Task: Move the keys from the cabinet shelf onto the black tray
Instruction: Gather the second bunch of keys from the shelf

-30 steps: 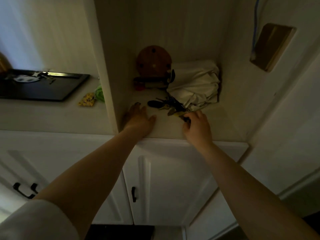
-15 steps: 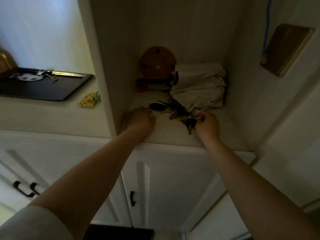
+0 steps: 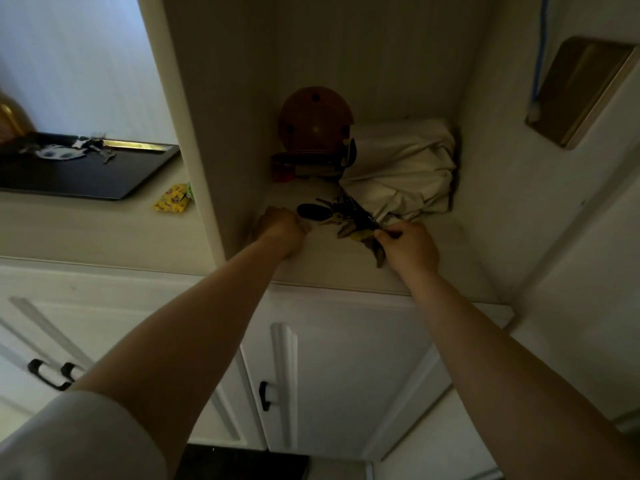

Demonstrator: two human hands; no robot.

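Left hand (image 3: 282, 228) curled into a fist, right hand (image 3: 410, 245) pinched shut — both arms outstretched

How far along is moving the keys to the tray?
One set of keys already lies on the black tray. The right hand pinches the key bunch on the shelf; the left hand rests beside it. Lifting and carrying remain.

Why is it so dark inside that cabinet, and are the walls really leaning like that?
Head view: the shelf nook is dim, so the keys read as a dark clump; the black tray shows a bright glare strip; wide-angle lens bends the cabinet lines.
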